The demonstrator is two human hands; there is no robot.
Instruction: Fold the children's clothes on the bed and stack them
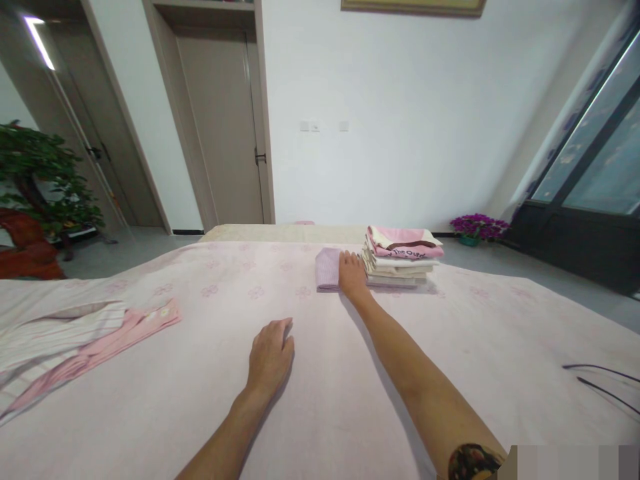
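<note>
A folded lilac piece of clothing (327,271) with fine stripes lies on the pink-patterned bedsheet (320,413). My right hand (352,272) reaches far forward and rests over its right edge, fingers extended and palm down. Right beside that hand stands a stack of folded clothes (400,267), pink with dark lettering on top and cream and white layers below. Nearer to me, my left hand (271,353) rests on the sheet with its thumb apart from loosely bent fingers and nothing visible in it.
On the left of the bed lies a spread striped and pink garment (100,343). Two thin dark cords or rods (607,373) lie at the right edge. Beyond the bed are a door (220,127), purple flowers (477,228) and a leafy plant (45,173).
</note>
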